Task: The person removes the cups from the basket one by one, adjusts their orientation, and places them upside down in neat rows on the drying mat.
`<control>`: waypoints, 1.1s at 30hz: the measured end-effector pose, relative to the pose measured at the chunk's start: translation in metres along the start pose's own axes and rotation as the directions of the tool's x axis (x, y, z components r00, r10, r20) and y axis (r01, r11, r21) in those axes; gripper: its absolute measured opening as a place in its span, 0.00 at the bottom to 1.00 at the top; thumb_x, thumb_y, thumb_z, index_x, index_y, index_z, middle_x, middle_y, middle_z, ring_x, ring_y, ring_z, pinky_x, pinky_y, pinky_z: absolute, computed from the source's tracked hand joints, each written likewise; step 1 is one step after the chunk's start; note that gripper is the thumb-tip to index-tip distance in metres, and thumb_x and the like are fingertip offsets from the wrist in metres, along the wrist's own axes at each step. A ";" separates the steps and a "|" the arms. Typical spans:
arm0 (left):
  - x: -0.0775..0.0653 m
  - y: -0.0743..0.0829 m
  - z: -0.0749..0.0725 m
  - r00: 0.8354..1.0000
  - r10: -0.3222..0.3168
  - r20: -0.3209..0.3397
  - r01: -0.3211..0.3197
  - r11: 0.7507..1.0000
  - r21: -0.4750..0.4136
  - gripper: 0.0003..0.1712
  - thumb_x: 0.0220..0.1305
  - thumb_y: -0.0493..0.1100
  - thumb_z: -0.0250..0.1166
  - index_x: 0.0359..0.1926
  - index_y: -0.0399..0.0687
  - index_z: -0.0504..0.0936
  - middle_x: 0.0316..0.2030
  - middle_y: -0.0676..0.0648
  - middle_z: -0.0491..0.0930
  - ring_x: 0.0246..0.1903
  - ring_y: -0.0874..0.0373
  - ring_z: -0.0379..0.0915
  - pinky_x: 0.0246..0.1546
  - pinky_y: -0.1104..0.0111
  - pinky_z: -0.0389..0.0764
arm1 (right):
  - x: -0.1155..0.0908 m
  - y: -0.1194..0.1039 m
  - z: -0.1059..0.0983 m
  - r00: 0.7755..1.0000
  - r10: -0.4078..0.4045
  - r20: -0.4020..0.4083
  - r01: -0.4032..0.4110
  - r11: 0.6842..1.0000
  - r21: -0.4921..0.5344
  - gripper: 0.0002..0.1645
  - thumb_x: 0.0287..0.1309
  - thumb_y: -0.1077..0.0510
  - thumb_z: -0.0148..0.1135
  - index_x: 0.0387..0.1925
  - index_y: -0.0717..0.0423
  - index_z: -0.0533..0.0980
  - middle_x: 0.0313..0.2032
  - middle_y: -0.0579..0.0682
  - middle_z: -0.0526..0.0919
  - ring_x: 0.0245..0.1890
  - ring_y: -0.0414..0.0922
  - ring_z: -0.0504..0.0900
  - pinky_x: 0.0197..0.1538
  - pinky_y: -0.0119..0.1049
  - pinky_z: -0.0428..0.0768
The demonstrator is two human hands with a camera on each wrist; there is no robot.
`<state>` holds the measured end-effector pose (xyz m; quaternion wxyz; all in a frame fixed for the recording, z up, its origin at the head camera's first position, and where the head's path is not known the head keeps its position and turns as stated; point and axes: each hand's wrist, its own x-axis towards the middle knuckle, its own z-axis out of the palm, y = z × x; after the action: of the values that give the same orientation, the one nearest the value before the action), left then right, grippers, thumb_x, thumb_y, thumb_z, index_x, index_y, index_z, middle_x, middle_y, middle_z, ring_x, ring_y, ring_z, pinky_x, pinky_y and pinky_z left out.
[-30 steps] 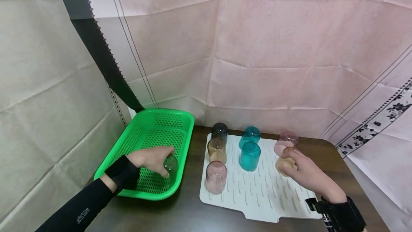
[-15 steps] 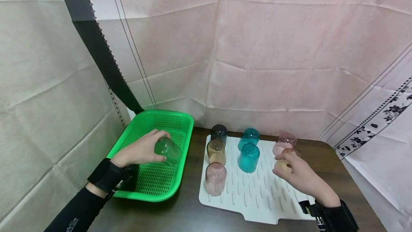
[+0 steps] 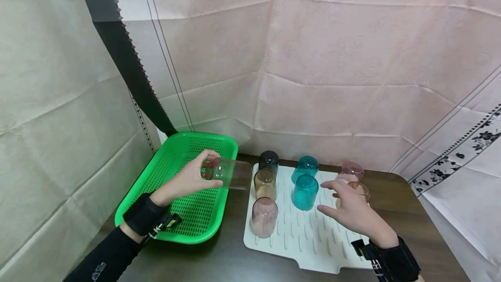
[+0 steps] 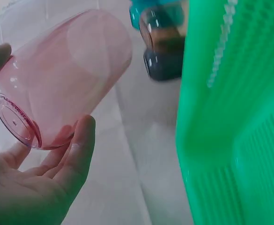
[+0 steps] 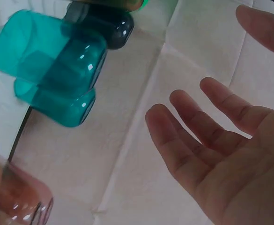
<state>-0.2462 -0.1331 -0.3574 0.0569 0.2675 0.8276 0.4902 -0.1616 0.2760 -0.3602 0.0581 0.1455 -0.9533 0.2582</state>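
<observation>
In the head view my left hand (image 3: 193, 177) grips a clear pinkish glass tumbler (image 3: 236, 175) by its base end. The tumbler lies sideways in the air across the right rim of the green basket (image 3: 225, 212), its mouth toward the white drying board (image 3: 313, 247). In the left wrist view the pink tumbler (image 4: 71, 75) sits between thumb and fingers. My right hand (image 3: 354, 212) is over the board, fingers spread and holding nothing. Beside it are an amber glass (image 3: 361, 188), partly hidden behind the hand, and a teal glass (image 3: 305, 193).
Upside-down glasses stand on the board: a dark one (image 3: 268, 160), an amber one (image 3: 265, 184) and a pink one (image 3: 264, 217) along the left, another teal one (image 3: 306, 166) behind, and a pink one (image 3: 352, 169) at back right. A cloth wall (image 3: 321, 108) rises behind the table.
My left hand has lifted the tumbler out of the basket and carried it right, tipping it sideways. My right hand has let go of the amber glass and moved left, fingers spread.
</observation>
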 end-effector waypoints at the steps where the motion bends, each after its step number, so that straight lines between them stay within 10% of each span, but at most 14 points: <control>1: 0.001 0.001 0.004 1.000 0.003 0.011 -0.003 1.000 -0.027 0.38 0.54 0.44 0.72 0.61 0.44 0.62 0.56 0.38 0.67 0.51 0.47 0.68 0.45 0.61 0.76 | 0.001 -0.003 0.001 1.000 -0.009 -0.003 0.009 1.000 -0.005 0.33 0.49 0.52 0.73 0.55 0.60 0.72 0.51 0.57 0.75 0.46 0.58 0.78 0.35 0.42 0.81; 18: 0.021 0.016 0.056 0.984 -0.014 0.180 0.087 0.910 -0.405 0.35 0.59 0.39 0.66 0.61 0.39 0.57 0.57 0.33 0.64 0.50 0.46 0.67 0.46 0.61 0.73 | 0.026 -0.052 0.016 0.975 -0.220 -0.018 0.217 0.968 -0.125 0.48 0.39 0.42 0.77 0.59 0.57 0.66 0.56 0.53 0.67 0.51 0.49 0.71 0.46 0.42 0.78; 27: 0.023 0.029 0.070 0.976 0.026 0.215 0.070 0.901 -0.427 0.32 0.60 0.38 0.65 0.60 0.37 0.57 0.55 0.34 0.66 0.50 0.45 0.69 0.46 0.62 0.75 | 0.041 -0.073 0.025 0.868 -0.494 -0.045 0.458 0.833 -0.311 0.50 0.36 0.43 0.78 0.57 0.63 0.68 0.53 0.57 0.70 0.55 0.51 0.67 0.52 0.42 0.74; 33: 0.024 0.034 0.076 0.974 0.034 0.222 0.069 0.897 -0.437 0.32 0.61 0.38 0.64 0.60 0.39 0.57 0.53 0.35 0.67 0.49 0.49 0.69 0.45 0.63 0.75 | 0.045 -0.077 0.027 0.844 -0.536 -0.015 0.485 0.775 -0.406 0.49 0.38 0.40 0.77 0.56 0.65 0.70 0.50 0.57 0.73 0.52 0.53 0.70 0.55 0.44 0.71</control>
<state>-0.2262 -0.0494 -0.3639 0.2135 0.2937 0.6853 0.6313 -0.1816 0.1875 -0.3386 0.2153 0.3674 -0.9035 0.0481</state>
